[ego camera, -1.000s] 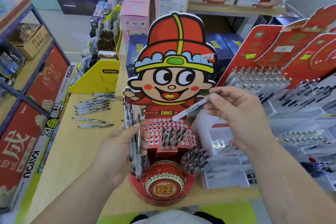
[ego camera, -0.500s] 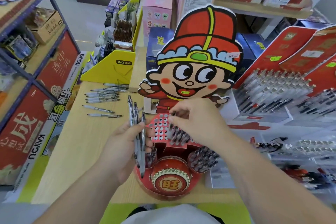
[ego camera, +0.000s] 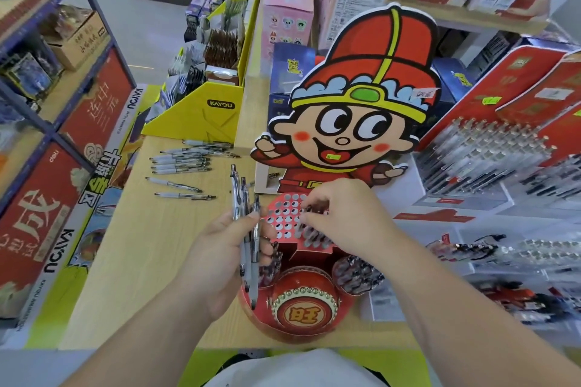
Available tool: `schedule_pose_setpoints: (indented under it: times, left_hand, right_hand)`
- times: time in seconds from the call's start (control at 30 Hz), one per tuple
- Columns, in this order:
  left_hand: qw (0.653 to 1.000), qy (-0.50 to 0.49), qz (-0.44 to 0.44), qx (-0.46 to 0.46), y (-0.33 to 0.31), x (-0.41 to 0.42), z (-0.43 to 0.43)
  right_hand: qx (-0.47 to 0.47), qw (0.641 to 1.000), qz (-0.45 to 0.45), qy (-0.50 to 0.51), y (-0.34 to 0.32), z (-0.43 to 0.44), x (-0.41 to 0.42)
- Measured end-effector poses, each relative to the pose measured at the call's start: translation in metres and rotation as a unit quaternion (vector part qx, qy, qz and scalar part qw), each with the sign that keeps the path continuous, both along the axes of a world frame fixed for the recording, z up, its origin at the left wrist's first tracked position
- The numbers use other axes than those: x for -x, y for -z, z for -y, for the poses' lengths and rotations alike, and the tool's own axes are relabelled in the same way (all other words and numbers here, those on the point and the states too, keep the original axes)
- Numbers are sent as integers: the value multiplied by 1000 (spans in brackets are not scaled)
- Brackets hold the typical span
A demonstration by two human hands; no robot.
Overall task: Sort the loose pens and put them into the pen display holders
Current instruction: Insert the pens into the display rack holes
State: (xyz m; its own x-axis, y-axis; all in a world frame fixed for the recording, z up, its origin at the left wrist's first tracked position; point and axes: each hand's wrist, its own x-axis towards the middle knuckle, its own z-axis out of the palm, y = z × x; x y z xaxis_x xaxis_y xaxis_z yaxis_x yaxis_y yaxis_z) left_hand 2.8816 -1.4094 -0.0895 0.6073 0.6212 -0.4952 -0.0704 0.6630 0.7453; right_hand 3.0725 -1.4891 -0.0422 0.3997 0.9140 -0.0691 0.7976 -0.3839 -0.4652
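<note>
Your right hand [ego camera: 342,217] has dropped onto the cartoon display holder [ego camera: 314,328], grip pinching a pen [ego camera: 307,208]; your left hand [ego camera: 217,261] clamps a pen bundle [ego camera: 243,223] beside it. These look light and slick, so hold them mid-barrel.

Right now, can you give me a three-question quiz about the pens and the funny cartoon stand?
1. Where do the loose pens lie?
A) on the wooden table, left of the cartoon pen holder
B) on the floor
C) inside a drawer

2. What colour is the cartoon's hat?
A) blue
B) red with a yellow stripe
C) black

3. What is the left hand doing?
A) lying flat
B) pointing upward
C) holding a bunch of pens

Answers:
1 A, they lie in rows on the bare wood.
2 B, the hat is red with a yellow stripe down it.
3 C, its fingers wrap around several upright pens.
</note>
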Motion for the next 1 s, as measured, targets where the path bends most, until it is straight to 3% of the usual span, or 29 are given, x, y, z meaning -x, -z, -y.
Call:
schedule_pose_setpoints:
  times: [0.77,0.9,1.0]
  left_hand:
    - [998,52,35,-11,-14,-3,7]
    - [992,107,59,-37,-24,-7,12]
    - [984,145,87,-49,-32,-12,16]
  right_hand:
    - [26,998,56,-20,-2,2,7]
    - [-90,992,-86,29,-10,11,7]
    - [-101,974,-200,25,-20,18,5]
